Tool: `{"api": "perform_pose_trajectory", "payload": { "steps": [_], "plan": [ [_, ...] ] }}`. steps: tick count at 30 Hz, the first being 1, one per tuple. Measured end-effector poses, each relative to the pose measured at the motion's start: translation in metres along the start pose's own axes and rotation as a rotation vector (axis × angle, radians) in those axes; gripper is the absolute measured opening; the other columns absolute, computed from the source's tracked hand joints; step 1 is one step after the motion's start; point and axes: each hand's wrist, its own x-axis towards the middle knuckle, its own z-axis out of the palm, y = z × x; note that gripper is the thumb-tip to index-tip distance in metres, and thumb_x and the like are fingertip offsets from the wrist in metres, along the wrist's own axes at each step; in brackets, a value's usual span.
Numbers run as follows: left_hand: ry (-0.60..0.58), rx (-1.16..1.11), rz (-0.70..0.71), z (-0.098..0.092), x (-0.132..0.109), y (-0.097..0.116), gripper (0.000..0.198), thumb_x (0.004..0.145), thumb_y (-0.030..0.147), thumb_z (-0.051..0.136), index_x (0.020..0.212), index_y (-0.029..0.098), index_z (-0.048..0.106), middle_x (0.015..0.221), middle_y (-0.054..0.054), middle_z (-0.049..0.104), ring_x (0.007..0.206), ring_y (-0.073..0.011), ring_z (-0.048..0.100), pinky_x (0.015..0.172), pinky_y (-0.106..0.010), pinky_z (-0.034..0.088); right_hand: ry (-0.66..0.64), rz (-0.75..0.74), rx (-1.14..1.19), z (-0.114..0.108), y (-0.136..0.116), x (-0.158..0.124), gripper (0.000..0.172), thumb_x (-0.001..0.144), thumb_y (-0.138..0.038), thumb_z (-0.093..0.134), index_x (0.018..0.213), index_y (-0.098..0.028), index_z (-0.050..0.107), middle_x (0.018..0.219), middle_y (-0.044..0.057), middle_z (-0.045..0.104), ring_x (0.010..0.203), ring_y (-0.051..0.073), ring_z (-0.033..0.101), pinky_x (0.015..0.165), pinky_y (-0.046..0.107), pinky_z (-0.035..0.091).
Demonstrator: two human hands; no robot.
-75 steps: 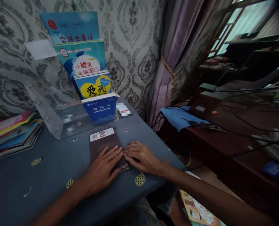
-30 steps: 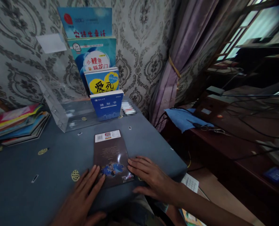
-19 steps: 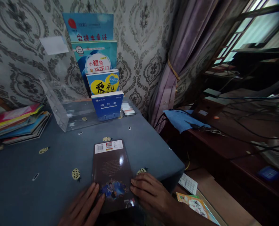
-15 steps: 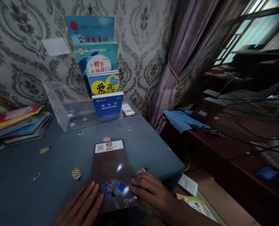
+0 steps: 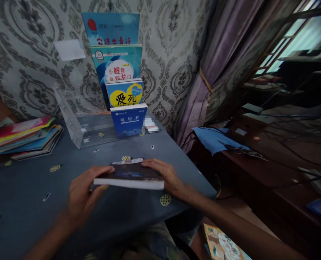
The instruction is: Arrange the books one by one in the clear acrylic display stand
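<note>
A thick dark-covered book [image 5: 130,172] is tilted above the blue tablecloth, its near edge of white pages raised toward me. My left hand [image 5: 86,187] grips its left side, thumb under the near corner and fingers over the cover. On the right side my right hand [image 5: 167,175] is closed around the edge, its fingers lying on top; the thumb is hidden. Beyond the book, a clear acrylic stand [image 5: 71,122] holds several upright books, with a blue booklet [image 5: 129,121] in front and a yellow-and-blue book [image 5: 125,94] behind it.
A pile of colourful books [image 5: 30,135] lies at the table's left. Behind the table is a patterned wall with a tied purple curtain [image 5: 201,79]. To the right, a dark red desk [image 5: 247,166] carries cables and a blue cloth [image 5: 211,139]. Below lies an orange book [image 5: 222,242].
The book has gone from lying on the table to being lifted at its near edge. Both hands have moved forward and taken hold of its sides. The view has shifted slightly.
</note>
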Motion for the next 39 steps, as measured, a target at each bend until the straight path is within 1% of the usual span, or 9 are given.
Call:
{"api": "perform_pose_trajectory", "payload": {
  "steps": [3,7,12,14,19,25,32,36,39],
  "plan": [
    [0.076,-0.086,-0.11,0.018,0.015,-0.02,0.023,0.101,0.031,0.044,0.114,0.024,0.062,0.096,0.0,0.077,0.087,-0.0182,0.074,0.078,-0.029,0.058,0.005,0.08,0.057,0.005,0.015,0.016,0.026,0.101,-0.033,0.052,0.118,-0.02,0.066,0.112,0.01,0.073,0.103,0.022,0.07,0.091,0.036,0.057],
    [0.031,-0.148,-0.293,0.041,0.024,-0.049,0.026,0.096,0.041,0.05,0.083,0.02,0.059,0.069,0.001,0.066,0.06,-0.0148,0.06,0.056,-0.025,0.047,0.02,0.189,0.034,0.009,0.025,0.031,0.029,0.101,-0.041,0.051,0.095,-0.019,0.068,0.092,0.006,0.073,0.085,0.021,0.069,0.079,0.032,0.054],
    [0.03,-0.354,-0.404,0.045,0.034,-0.059,0.031,0.094,0.048,0.053,0.097,0.018,0.06,0.09,-0.003,0.07,0.082,-0.0183,0.065,0.073,-0.028,0.051,0.101,0.264,0.157,0.01,0.016,0.044,0.036,0.097,-0.047,0.054,0.074,-0.02,0.058,0.066,-0.002,0.058,0.062,0.014,0.056,0.061,0.025,0.043],
    [0.017,-0.433,-0.461,0.045,0.036,-0.059,0.038,0.093,0.054,0.054,0.104,0.018,0.059,0.091,-0.003,0.07,0.08,-0.0184,0.066,0.07,-0.027,0.052,0.134,0.309,0.219,0.011,0.012,0.045,0.038,0.095,-0.049,0.056,0.071,-0.02,0.054,0.061,-0.004,0.05,0.057,0.012,0.049,0.056,0.024,0.039],
    [-0.265,-0.29,-0.645,0.051,0.027,-0.072,0.041,0.091,0.059,0.05,0.1,0.02,0.056,0.055,0.006,0.054,0.042,-0.0144,0.051,0.045,-0.025,0.038,0.048,0.469,0.131,0.01,0.013,0.042,0.044,0.091,-0.049,0.058,0.059,-0.02,0.048,0.054,-0.005,0.044,0.053,0.01,0.042,0.052,0.024,0.03],
    [-0.41,0.243,-0.519,0.057,0.017,-0.079,0.021,0.095,0.04,0.053,0.099,0.021,0.061,0.062,0.003,0.06,0.059,-0.0188,0.059,0.058,-0.028,0.035,-0.139,0.633,-0.247,0.007,0.016,0.042,0.034,0.088,-0.039,0.066,0.06,-0.02,0.062,0.052,-0.003,0.056,0.051,0.012,0.048,0.054,0.026,0.025],
    [-0.3,0.268,-0.246,0.068,0.027,-0.1,0.025,0.099,0.039,0.046,0.11,0.02,0.059,0.108,-0.008,0.067,0.101,-0.0253,0.064,0.086,-0.038,0.05,-0.158,0.606,-0.46,0.006,0.011,0.053,0.032,0.093,-0.04,0.061,0.069,-0.02,0.069,0.065,0.003,0.069,0.062,0.017,0.062,0.056,0.028,0.026],
    [-0.252,0.186,-0.2,0.082,0.038,-0.13,0.032,0.098,0.037,0.047,0.122,0.018,0.055,0.13,-0.013,0.062,0.122,-0.0286,0.058,0.103,-0.046,0.047,-0.117,0.474,-0.515,0.013,0.01,0.066,0.027,0.098,-0.037,0.056,0.086,-0.02,0.073,0.077,0.004,0.075,0.07,0.019,0.067,0.059,0.027,0.032],
    [-0.251,0.146,-0.209,0.089,0.042,-0.144,0.035,0.097,0.037,0.048,0.125,0.018,0.055,0.127,-0.013,0.065,0.119,-0.0284,0.06,0.103,-0.046,0.048,-0.141,0.256,-0.453,0.024,0.009,0.079,0.021,0.099,-0.03,0.054,0.097,-0.019,0.072,0.091,0.006,0.076,0.083,0.02,0.069,0.07,0.029,0.044]
  ]
}}
